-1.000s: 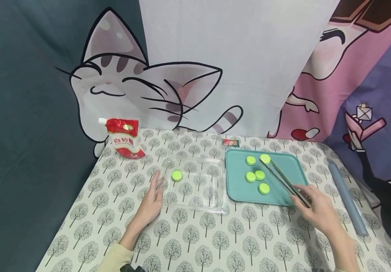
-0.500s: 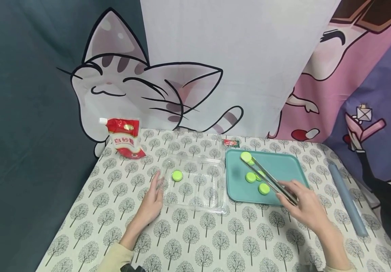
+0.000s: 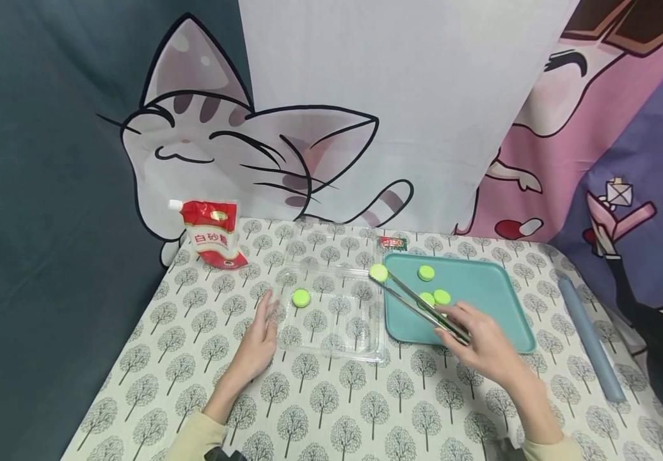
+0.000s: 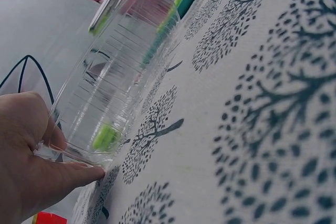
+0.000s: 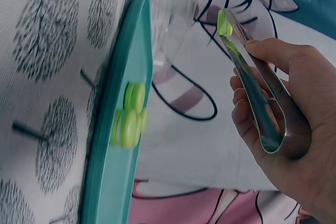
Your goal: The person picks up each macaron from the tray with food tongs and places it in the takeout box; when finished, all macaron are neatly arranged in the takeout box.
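item: lime-green disc, round, two-layered, matte; raised over the right edge of the clear box, beside the tray. tongs: bent polished metal, tips pinching the disc. right hand: thumb and fingers squeezing the tongs. step, as judged: transfer by tongs; next move likely calls for lowering into the box, then easing the tips apart. clear box: thin ribbed plastic, one disc inside. left hand: pinching its left wall. tray: smooth teal, rounded corners, more discs aboard. tablecloth: tree-printed. pouch: glossy red-and-white, white cap.
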The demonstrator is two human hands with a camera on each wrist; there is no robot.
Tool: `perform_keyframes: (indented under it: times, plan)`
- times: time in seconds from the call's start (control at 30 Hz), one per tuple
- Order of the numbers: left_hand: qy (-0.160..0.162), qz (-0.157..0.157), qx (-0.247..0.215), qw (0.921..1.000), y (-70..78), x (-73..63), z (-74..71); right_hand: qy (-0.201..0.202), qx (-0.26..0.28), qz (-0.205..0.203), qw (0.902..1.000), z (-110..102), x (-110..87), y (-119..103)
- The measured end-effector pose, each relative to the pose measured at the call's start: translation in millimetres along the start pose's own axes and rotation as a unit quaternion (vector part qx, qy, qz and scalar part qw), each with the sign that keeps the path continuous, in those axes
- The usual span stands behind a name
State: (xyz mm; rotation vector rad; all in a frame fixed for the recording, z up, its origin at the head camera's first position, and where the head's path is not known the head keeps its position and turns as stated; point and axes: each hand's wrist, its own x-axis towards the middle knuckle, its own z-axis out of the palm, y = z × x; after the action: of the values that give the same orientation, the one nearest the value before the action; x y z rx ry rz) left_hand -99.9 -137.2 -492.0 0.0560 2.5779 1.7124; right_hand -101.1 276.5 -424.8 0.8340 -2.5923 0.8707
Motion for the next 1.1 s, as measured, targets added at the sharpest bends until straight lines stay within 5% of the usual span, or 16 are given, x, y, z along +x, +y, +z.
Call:
perform_keyframes:
  times: [0.47,0.8,1.1]
  plan:
    - [0.001,-0.005,0.002,1.0000,-0.3,-0.3,0.1,-0.109,0.000,-0.017,0.9939,31.4,34.1,-20.4]
    - [0.003,-0.004,0.006,1.0000,0.2,-0.3,-0.4,-0.193,-0.029,-0.037,0.9800,46.8,65.8,-34.0]
    - [0.002,-0.003,0.006,1.0000,-0.5,0.6,-0.1,-0.228,-0.025,-0.027,0.9730,55.0,82.6,-38.1]
